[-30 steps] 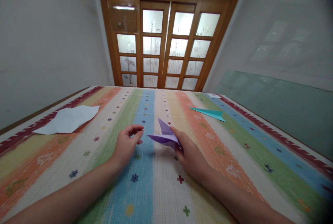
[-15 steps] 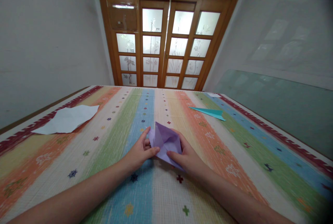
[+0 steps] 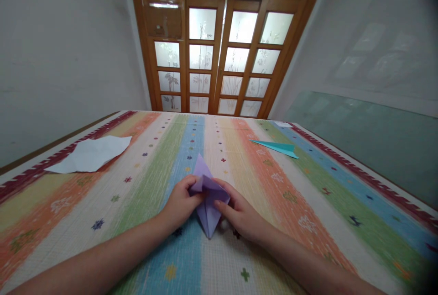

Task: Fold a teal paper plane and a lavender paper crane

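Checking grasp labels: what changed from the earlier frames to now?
The left hand, apart a second ago, has moved right and taken hold of the purple paper, which the right hand alone held then. Its tips now point near and far. The white sheet and turquoise folded paper stayed put.

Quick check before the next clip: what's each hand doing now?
Left hand: closed on the left side of the folded purple paper.
Right hand: closed on its right side.

Behind the desk (image 3: pixel 147 185), which has a striped cloth (image 3: pixel 185 263), stand brown wooden doors (image 3: pixel 241 5). Daylight enters through their frosted panes (image 3: pixel 237 60). The left wall (image 3: pixel 61 48) is plain grey; a pale green panel (image 3: pixel 359 123) borders the right side.
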`<act>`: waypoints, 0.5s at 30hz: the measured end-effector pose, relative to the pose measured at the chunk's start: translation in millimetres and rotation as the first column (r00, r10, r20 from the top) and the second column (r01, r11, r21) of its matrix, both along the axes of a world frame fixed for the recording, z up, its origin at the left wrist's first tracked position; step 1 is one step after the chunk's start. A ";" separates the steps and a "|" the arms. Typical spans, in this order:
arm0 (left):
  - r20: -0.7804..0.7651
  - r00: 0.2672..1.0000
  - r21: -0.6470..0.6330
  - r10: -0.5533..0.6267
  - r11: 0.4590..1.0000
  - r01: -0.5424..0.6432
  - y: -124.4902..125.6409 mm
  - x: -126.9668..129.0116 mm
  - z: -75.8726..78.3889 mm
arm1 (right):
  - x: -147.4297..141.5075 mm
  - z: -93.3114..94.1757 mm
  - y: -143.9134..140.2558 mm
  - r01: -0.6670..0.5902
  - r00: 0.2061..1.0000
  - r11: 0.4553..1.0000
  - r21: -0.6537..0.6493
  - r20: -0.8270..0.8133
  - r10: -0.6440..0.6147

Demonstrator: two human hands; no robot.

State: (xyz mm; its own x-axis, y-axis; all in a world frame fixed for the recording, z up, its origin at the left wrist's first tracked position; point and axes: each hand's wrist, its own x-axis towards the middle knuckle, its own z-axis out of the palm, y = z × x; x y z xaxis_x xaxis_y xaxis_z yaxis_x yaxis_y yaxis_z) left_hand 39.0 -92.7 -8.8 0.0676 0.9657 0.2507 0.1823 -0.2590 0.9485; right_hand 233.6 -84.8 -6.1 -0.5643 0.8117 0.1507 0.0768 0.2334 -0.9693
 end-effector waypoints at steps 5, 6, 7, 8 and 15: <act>-0.139 0.990 0.053 -0.010 0.998 0.017 -6.8 4.6 6.4 | -1.3 1.5 4.0 0.153 0.987 0.979 0.134 0.026 -0.158; -0.167 0.986 0.062 -0.015 0.998 0.026 -8.5 5.9 7.8 | -1.1 1.1 4.6 0.168 0.984 0.976 0.138 0.031 -0.174; -0.191 0.981 0.071 -0.019 0.997 0.033 -10.1 7.1 9.1 | -0.9 0.6 4.9 0.178 0.982 0.974 0.138 0.037 -0.185; -0.210 0.978 0.079 -0.020 0.996 0.037 -11.6 8.1 10.4 | -0.6 0.0 5.0 0.185 0.980 0.973 0.137 0.042 -0.192; -0.295 0.956 0.139 0.004 0.989 0.038 -15.9 10.1 14.3 | 1.3 -1.4 5.7 0.205 0.973 0.964 0.167 0.077 -0.220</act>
